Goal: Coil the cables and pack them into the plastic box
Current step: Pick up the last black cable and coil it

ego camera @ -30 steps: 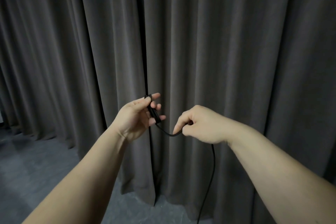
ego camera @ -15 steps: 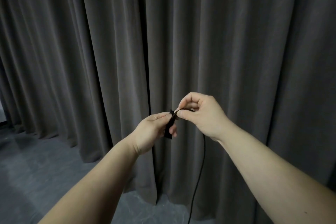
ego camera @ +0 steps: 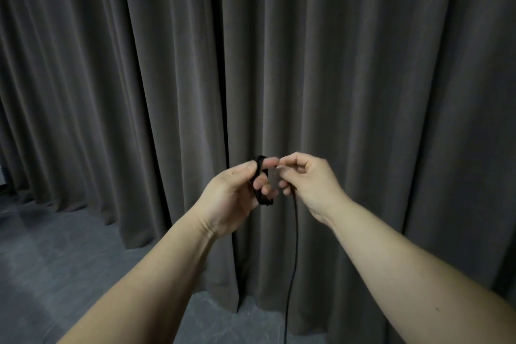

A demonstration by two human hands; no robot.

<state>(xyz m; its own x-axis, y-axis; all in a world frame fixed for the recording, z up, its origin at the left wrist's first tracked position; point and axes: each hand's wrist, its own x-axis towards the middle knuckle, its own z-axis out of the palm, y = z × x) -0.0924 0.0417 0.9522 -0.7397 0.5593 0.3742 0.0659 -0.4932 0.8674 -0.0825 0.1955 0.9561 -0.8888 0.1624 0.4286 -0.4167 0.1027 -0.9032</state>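
Two bare hands meet in front of a dark grey curtain (ego camera: 363,64), both busy with one thin black cable (ego camera: 293,246). The left hand (ego camera: 234,193) has its grip curled around a small bundle of turns, thumb pressed over the top of the loops and fingers poking through them. The right hand (ego camera: 307,179) pinches the cable just beside that bundle, fingertips nearly touching the left thumb, and from under it the free length drops straight down past the forearms and out of view at the bottom edge. No plastic box can be seen from here, nor any worktop, only a grey floor (ego camera: 55,246) below the curtain hem.

By the look of it the coiling has barely begun, with most of the cable yet to be gathered. The loops seem very tight, wound close around the fingers, so I'd guess they may spring open the moment the thumb eases, and the whole bundle could unravel. The hanging part is the other worry: if its far end is caught or trodden on somewhere below, a pull from the right hand could yank the turns off the left fingers. A twist building in the cable could also make later loops kink instead of lying flat.
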